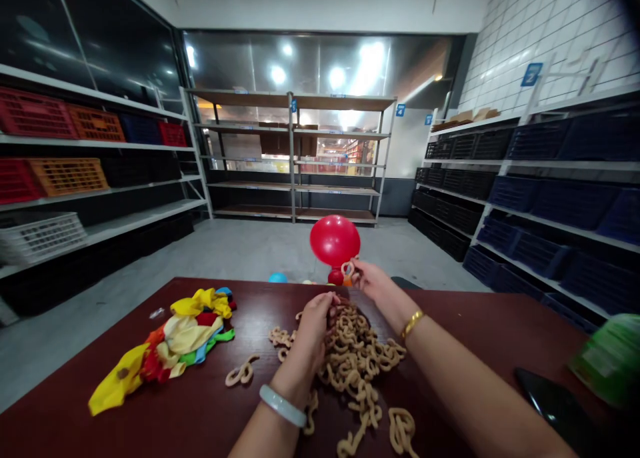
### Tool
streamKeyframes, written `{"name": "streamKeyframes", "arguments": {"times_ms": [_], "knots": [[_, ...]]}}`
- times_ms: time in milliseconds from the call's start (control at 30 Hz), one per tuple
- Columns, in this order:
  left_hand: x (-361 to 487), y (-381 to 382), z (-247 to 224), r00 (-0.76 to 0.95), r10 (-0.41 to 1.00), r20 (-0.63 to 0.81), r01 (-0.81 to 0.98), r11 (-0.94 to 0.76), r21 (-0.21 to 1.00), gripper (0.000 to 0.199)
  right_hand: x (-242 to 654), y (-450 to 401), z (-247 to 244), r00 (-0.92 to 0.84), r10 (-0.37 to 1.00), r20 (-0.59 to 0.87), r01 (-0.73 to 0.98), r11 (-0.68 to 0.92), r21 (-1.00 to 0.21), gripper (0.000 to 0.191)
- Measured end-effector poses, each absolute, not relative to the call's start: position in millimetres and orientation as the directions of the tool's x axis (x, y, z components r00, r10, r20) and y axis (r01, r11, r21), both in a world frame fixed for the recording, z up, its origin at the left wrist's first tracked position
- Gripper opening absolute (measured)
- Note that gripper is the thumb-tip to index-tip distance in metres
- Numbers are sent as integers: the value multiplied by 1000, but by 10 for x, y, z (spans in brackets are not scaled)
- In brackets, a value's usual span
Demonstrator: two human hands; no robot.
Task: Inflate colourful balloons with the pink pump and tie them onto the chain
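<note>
A heap of beige, rope-like rings and loops (355,351) lies in the middle of the dark red table, with a few loose ones around it. My right hand (369,278) is raised over the far table edge, pinching one beige ring (347,269) between thumb and fingers. At the left edge of the heap, my left hand (316,321) has its fingers drawn together; what lies between them is hidden. Just beyond the ring appears an inflated red balloon (335,240), with a smaller red round thing (335,277) below it. Whether the balloon touches the ring I cannot tell.
Flat balloons in several colours (193,331) lie on the table (430,391) at left. A black phone (553,401) and a green package (607,358) are at right. A blue balloon (277,278) shows past the far edge. Shelves with crates (575,205) line the room.
</note>
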State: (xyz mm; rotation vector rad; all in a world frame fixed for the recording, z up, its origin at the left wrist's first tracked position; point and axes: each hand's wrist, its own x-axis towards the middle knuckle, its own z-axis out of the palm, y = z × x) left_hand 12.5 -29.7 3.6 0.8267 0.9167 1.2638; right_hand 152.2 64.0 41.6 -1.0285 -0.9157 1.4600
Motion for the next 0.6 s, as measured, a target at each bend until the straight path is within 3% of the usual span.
{"name": "streamKeyframes", "arguments": {"times_ms": [200, 333, 500, 600], "knots": [[101, -285, 32, 19, 996, -86, -482, 84, 872, 21, 1575, 1102, 659, 60, 985, -164, -197, -149, -969, 24], [97, -248, -7, -20, 993, -115, -516, 88, 852, 16, 1417, 1159, 774, 61, 994, -92, -73, -87, -994, 14], [137, -231, -58, -11, 992, -124, -572, 96, 814, 14, 752, 883, 867, -180, 984, 12, 69, 25, -997, 12], [157, -220, -89, -12, 992, -126, -611, 93, 786, 13, 174, 627, 840, -527, 849, 32, 263, 200, -944, 12]]}}
